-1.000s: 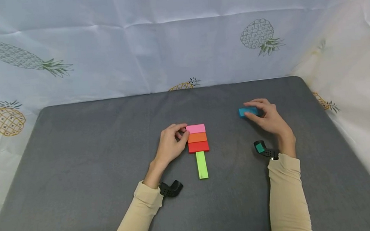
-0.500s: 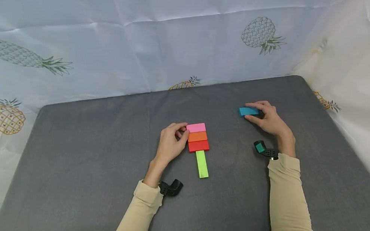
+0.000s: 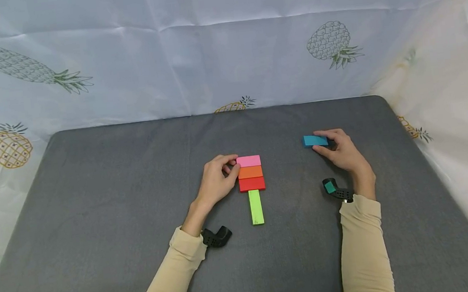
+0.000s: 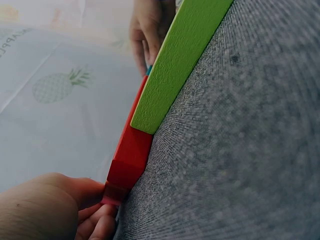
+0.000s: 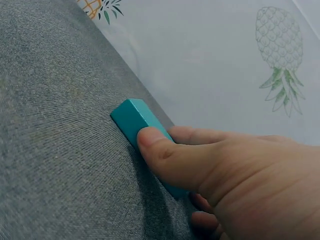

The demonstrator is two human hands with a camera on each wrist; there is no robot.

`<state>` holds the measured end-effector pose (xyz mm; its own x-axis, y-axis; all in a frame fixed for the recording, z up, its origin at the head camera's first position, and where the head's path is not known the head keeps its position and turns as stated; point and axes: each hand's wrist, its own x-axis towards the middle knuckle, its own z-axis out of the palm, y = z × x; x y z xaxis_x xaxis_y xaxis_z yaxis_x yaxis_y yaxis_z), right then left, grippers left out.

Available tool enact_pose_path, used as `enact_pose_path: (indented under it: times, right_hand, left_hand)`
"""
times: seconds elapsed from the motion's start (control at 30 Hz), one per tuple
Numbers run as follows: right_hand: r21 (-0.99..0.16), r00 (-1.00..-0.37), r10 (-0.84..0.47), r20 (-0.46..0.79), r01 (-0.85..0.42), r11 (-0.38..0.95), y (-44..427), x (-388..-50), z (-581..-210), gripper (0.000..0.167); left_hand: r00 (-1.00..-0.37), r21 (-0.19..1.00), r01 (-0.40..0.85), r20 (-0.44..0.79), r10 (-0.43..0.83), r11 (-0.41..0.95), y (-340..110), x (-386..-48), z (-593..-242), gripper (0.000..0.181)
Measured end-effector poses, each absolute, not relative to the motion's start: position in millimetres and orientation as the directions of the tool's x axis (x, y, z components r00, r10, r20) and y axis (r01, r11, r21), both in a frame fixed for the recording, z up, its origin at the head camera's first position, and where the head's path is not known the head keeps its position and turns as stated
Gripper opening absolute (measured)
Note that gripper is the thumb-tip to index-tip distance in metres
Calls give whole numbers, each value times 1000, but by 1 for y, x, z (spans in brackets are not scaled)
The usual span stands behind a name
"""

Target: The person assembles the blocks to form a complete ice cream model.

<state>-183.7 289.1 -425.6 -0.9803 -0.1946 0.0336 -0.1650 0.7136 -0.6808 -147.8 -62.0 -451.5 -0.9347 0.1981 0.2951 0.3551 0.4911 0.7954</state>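
Pink [image 3: 248, 161], orange [image 3: 250, 172] and red [image 3: 252, 184] wooden blocks lie crosswise, side by side and touching, in the head view. Below them a lime-green block [image 3: 256, 207] points toward the person, its far end against the red one. My left hand [image 3: 216, 179] is at the left end of the row, thumb and index finger at the pink block's end; the left wrist view shows the thumb there too. Off to the right, my right hand [image 3: 343, 152] pinches a blue block [image 3: 315, 141] between thumb and fingers. In the right wrist view this blue block [image 5: 137, 120] is low at the cloth.
A dark grey cloth [image 3: 115, 201] covers the table. Behind it hangs a pale curtain [image 3: 191, 69] printed with pineapples, which continues down both sides. Black camera mounts [image 3: 216, 237] sit on both wrists.
The right fingers have drawn back slightly to the right along the blue block, so more of its top shows. The left hand and the row of blocks have stayed put.
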Motion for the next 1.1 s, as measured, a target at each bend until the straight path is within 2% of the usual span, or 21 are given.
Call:
enact_pose_path:
  times: [0.23,0.7,1.1]
  right_hand:
    - [-669,-975,-207,74,-203,715,289,-184,-428,38]
    - [-685,-978,-203,38,-174,708,271,-190,-426,40]
    - [-671,-967,-253,31,-208,712,252,-193,-423,41]
  left_hand:
    - [-934,793,357,295,201,494,-62,-147,-451,25]
    - [-937,803,348,291,191,484,-61,-147,-449,25]
    - [-945,812,326,270,184,484,-61,-148,-449,25]
